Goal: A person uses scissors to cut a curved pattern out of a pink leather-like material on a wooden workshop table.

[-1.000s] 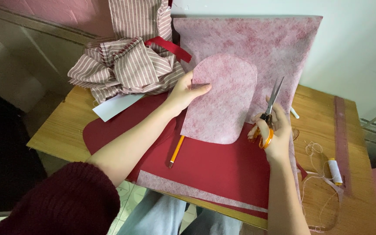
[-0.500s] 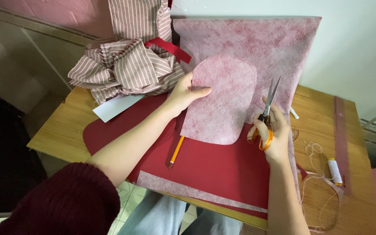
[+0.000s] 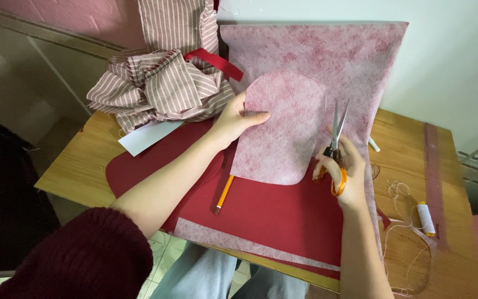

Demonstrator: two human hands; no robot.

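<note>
My left hand (image 3: 236,119) pinches the left edge of a cut-out pink mottled fabric piece (image 3: 283,130) with a rounded top. My right hand (image 3: 341,169) grips orange-handled scissors (image 3: 336,144), blades pointing up and slightly apart at the piece's right edge. Behind them a larger sheet of the same pink fabric (image 3: 327,52) leans up against the wall. Dark red fabric (image 3: 272,213) lies flat underneath, with an orange pencil (image 3: 223,194) resting on it.
A heap of striped cloth (image 3: 161,83) with a red strip sits at the back left, a white paper slip (image 3: 147,137) beside it. On the wooden table (image 3: 410,160) at right lie a thread spool (image 3: 426,217), loose threads and a pink fabric strip (image 3: 432,166).
My right hand with the scissors has shifted slightly left, toward the cut-out piece's right edge. My left hand keeps its hold on the piece.
</note>
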